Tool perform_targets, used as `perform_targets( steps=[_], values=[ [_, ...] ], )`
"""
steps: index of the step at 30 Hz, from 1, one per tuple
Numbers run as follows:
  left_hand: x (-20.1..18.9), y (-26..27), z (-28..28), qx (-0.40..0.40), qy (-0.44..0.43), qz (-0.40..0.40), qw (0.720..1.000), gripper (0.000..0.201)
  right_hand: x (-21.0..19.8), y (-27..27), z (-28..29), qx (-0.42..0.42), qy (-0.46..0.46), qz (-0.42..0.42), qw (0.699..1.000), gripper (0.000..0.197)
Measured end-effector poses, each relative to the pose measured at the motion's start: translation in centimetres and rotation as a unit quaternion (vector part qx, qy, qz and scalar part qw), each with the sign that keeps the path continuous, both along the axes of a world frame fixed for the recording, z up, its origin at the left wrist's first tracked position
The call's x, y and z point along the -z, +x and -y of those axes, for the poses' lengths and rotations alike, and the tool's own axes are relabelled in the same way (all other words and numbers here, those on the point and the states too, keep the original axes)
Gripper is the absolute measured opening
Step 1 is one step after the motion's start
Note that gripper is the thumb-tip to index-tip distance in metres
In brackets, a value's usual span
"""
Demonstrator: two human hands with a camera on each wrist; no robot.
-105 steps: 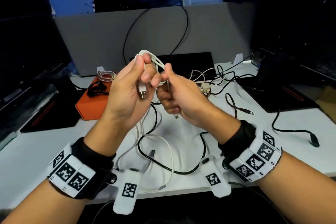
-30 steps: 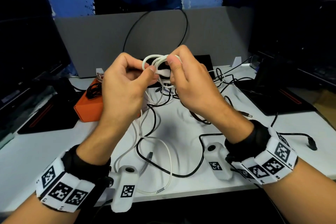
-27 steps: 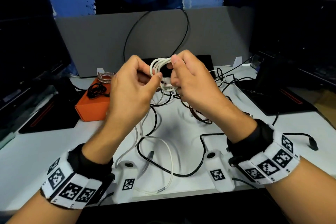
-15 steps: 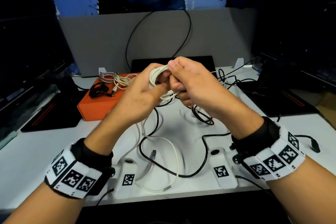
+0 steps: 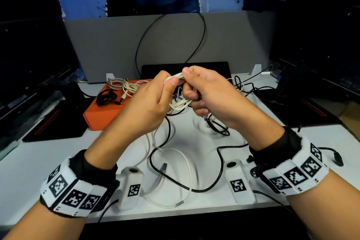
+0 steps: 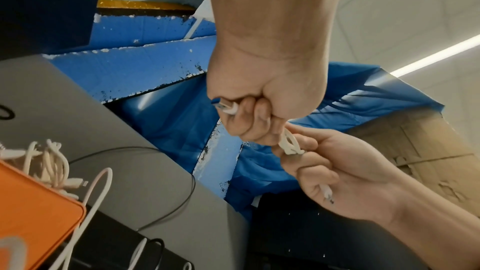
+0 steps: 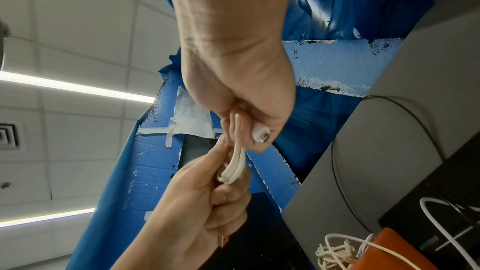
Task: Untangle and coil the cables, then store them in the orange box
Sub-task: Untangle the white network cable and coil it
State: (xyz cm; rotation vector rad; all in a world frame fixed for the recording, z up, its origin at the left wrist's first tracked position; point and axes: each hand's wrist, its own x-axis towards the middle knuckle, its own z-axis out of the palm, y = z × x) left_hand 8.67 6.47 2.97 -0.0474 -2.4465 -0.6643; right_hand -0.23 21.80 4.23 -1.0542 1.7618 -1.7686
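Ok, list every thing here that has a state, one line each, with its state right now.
Coiled white cable: bunched in loops, held off the table by both hands.
Left hand: pinches the coil's top.
Right hand: grips the coil, one plug end in its palm.
Flat orange box: shut; three coiled cables lie on its lid.
Long black cable: loose, uncoiled on the white table.
Loose white cable: uncoiled on the table.
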Motion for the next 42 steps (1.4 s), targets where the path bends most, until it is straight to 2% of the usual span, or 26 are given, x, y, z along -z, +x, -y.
perform_targets(
  steps=[3,5,6,8,9,13,14,16,18,20,22,24,27,30,34,37,42],
  values=[
    [-0.2,0.1,0.1,-0.013,-0.012,-0.020,1.000,0.036,-0.5,-0.3,-0.5,-0.018,-0.009,0.008,1.000,0.033],
    [-0.6,0.3,0.6,-0.021,-0.008,-0.024,0.999,0.036,-1.0,-1.0,-1.2,0.011,0.017,-0.077,0.997,0.030],
    [-0.8,0.4,0.8,-0.023,-0.003,-0.021,1.000,0.037,-1.4,-1.2,-1.8,0.033,0.050,-0.157,0.986,0.029],
    [-1.1,0.6,1.2,-0.013,0.015,-0.011,1.000,0.038,-1.9,-1.8,-2.7,0.066,0.108,-0.317,0.940,0.030],
    [-1.3,0.7,1.2,0.002,0.034,-0.004,0.999,0.039,-2.0,-2.1,-3.0,0.082,0.123,-0.366,0.919,0.028],
    [-1.0,0.8,0.4,0.096,0.154,0.026,0.983,0.039,-1.1,-2.4,-2.4,0.161,0.100,-0.442,0.877,0.015],
    [-0.9,0.8,0.1,0.116,0.182,0.026,0.976,0.039,-0.8,-2.3,-2.0,0.171,0.085,-0.439,0.878,0.014],
    [-0.8,0.7,0.0,0.132,0.198,0.014,0.971,0.038,-0.4,-2.0,-1.5,0.171,0.035,-0.366,0.914,0.014],
    [-0.9,0.6,0.3,0.109,0.153,-0.005,0.982,0.035,-0.5,-1.6,-1.1,0.132,-0.043,-0.230,0.963,0.014],
    [-1.1,0.5,0.5,0.081,0.109,-0.014,0.991,0.034,-0.7,-1.1,-0.7,0.081,-0.104,-0.102,0.986,0.016],
    [-1.1,0.6,0.6,0.061,0.091,-0.025,0.994,0.033,-0.6,-0.4,-0.4,0.021,-0.131,0.017,0.991,0.018],
    [-1.0,0.6,0.6,0.031,0.068,-0.044,0.996,0.034,-0.2,0.2,0.0,-0.038,-0.139,0.141,0.979,0.021],
    [-1.0,0.7,0.3,-0.019,0.015,-0.081,0.996,0.037,0.1,0.4,0.5,-0.077,-0.145,0.228,0.960,0.030],
    [-0.9,0.6,0.0,-0.050,0.002,-0.095,0.994,0.035,-0.1,0.6,0.5,-0.067,-0.129,0.198,0.969,0.037],
    [-0.4,0.3,-0.3,-0.067,-0.001,-0.082,0.994,0.032,0.2,1.2,0.3,-0.019,-0.044,0.031,0.998,0.028],
    [-0.4,0.2,-0.2,-0.071,0.005,-0.071,0.995,0.030,0.2,1.0,0.0,-0.017,0.027,-0.079,0.996,0.022],
    [-0.5,0.3,0.0,-0.056,-0.017,-0.060,0.997,0.029,-0.5,0.5,-1.4,-0.060,0.094,-0.127,0.986,0.017]
  ],
)
